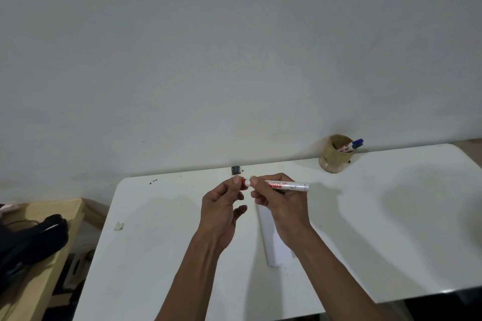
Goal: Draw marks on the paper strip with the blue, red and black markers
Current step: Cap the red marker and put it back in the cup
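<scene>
We grip the red marker point(284, 186) w/ our right hand point(280, 206), left hand point(221, 206) pinching its cap end. The paper strip point(271, 242) lies on the table point(161, 229) under our right wrist, partly hidden. A holder point(335, 157) w/ the blue marker point(356, 144) sits well beyond our right hand.

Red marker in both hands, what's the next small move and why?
Probably pull the cap off. The left hand pinches the red cap end while the right hand grips the red marker barrel, above the paper strip, which shows no marks where visible.
</scene>
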`<state>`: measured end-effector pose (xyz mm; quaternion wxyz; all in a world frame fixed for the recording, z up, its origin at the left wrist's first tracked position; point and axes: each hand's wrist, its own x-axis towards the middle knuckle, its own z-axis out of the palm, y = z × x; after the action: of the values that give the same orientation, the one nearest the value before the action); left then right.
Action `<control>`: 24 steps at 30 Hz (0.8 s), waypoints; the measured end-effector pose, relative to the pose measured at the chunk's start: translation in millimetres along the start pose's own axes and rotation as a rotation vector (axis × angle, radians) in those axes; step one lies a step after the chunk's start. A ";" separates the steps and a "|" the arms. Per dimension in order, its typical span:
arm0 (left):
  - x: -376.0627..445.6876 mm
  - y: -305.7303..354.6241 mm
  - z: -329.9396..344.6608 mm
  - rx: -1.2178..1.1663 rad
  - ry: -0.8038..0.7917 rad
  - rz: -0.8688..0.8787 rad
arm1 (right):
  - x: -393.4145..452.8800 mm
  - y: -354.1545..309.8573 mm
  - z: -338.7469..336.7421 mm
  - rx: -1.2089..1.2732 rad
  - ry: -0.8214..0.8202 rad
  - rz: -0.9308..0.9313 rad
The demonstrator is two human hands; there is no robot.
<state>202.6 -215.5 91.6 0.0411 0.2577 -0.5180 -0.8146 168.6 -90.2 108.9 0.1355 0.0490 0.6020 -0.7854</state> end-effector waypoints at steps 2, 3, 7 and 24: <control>3.0 -1.1 0.9 0.032 0.016 0.025 | -0.4 -4.5 -6.6 0.065 -0.044 0.062; 5.5 -1.1 1.7 0.032 0.026 0.033 | 0.0 -7.4 -12.7 0.099 -0.040 0.085; 20.3 1.4 11.5 0.075 0.056 0.092 | 10.9 -21.7 -45.0 -0.118 0.072 0.004; 80.7 -19.2 201.1 0.341 -0.080 0.234 | 101.9 -73.3 -180.3 -0.742 0.040 -0.394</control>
<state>43.7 -68.1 111.1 0.0707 0.1665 -0.6761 -0.7143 35.4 84.5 104.1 -0.0207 -0.1041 0.8445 -0.5249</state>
